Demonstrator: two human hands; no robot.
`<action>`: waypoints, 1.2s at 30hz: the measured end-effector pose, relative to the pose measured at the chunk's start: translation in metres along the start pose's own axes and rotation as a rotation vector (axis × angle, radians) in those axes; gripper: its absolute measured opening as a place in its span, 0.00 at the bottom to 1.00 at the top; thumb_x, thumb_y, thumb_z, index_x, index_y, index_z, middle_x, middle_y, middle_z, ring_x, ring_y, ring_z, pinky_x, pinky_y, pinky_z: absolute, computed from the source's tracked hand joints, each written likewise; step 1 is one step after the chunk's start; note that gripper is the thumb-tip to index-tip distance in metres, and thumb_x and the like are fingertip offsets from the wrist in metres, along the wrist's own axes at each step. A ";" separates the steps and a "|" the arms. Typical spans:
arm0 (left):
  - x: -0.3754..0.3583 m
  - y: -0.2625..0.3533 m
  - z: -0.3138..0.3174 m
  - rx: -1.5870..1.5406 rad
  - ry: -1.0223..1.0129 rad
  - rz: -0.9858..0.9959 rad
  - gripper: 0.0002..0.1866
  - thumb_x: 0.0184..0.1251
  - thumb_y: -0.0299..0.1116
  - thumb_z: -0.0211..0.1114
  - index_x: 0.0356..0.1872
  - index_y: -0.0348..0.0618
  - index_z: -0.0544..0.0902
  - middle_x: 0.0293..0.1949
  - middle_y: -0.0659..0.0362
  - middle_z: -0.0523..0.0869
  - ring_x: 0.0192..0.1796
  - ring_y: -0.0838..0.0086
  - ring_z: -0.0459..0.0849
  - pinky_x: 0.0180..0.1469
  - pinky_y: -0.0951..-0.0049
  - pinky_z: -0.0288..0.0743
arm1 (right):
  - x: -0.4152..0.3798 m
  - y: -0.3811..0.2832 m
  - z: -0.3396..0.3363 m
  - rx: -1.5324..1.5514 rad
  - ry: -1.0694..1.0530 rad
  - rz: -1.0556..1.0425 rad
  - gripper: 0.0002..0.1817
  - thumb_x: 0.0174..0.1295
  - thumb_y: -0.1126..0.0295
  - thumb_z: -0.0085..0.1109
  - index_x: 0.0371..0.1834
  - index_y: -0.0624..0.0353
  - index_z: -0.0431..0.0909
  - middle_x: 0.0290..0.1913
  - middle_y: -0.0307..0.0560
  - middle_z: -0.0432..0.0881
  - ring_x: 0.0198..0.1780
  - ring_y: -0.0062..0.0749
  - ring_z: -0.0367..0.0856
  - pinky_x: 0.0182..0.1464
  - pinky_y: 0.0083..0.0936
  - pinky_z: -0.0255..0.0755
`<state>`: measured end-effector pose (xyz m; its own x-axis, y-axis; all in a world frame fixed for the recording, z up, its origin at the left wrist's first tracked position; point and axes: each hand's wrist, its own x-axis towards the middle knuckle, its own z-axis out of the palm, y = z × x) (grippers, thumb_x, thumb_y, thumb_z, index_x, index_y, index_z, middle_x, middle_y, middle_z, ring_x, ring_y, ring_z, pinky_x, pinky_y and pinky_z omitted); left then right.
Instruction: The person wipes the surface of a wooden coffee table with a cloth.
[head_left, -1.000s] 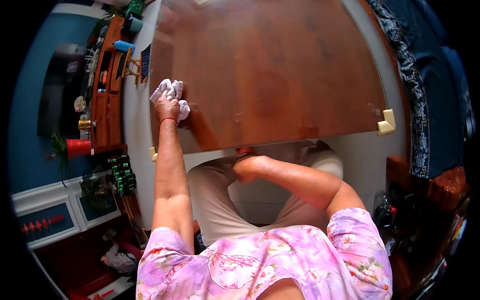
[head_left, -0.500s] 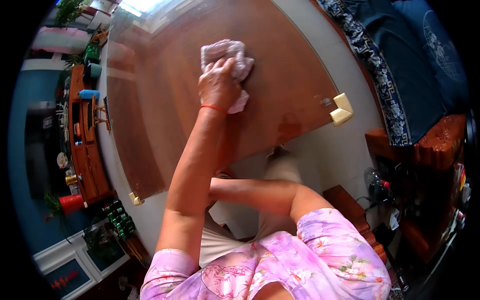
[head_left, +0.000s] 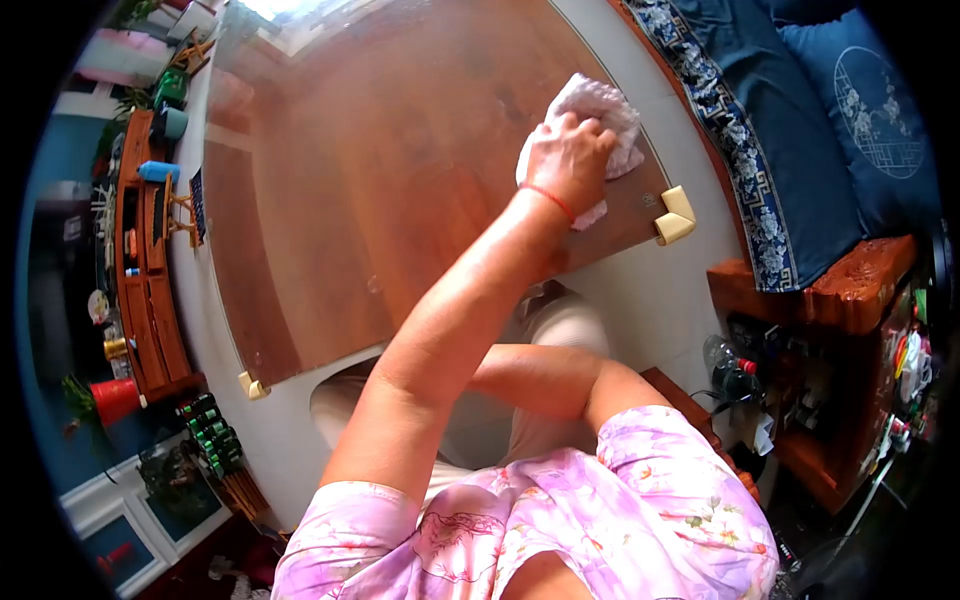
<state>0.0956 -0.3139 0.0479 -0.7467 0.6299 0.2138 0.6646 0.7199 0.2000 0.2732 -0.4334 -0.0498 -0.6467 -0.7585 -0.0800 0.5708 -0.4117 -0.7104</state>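
My left hand (head_left: 572,158), with a red string around its wrist, presses a pale pink cloth (head_left: 598,98) flat on a glass-topped brown table (head_left: 400,180). Its fingers are bent into the cloth, near the table's right edge. Beige guards cover the near corners, one corner guard (head_left: 676,216) close to the cloth on the right and another corner guard (head_left: 253,385) at the left. My right forearm (head_left: 545,380) passes beneath my left arm, which hides the right hand.
A dark blue cushioned seat (head_left: 790,170) with a wooden armrest (head_left: 820,280) stands on the right. Along the left runs a wooden cabinet (head_left: 150,260) with a red pot (head_left: 116,400) near its end. A dark bottle (head_left: 728,365) stands at lower right.
My left hand has slid the cloth rightward over the glass, from the table's middle to near its right edge. The right arm stays folded beneath the left.
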 end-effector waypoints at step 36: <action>-0.275 -0.060 -0.049 -0.538 -0.259 0.245 0.07 0.51 0.36 0.57 0.29 0.46 0.77 0.28 0.56 0.80 0.32 0.60 0.83 0.34 0.59 0.77 | -0.011 -0.201 -0.136 -2.243 1.174 0.020 0.31 0.53 0.51 0.60 0.61 0.51 0.72 0.64 0.50 0.71 0.65 0.49 0.65 0.68 0.41 0.56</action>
<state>0.2627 -0.5442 0.0237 -0.5091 0.8560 0.0896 0.6876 0.3419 0.6405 0.0972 -0.2737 -0.0011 -0.9584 -0.0154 0.2850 -0.0117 0.9998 0.0147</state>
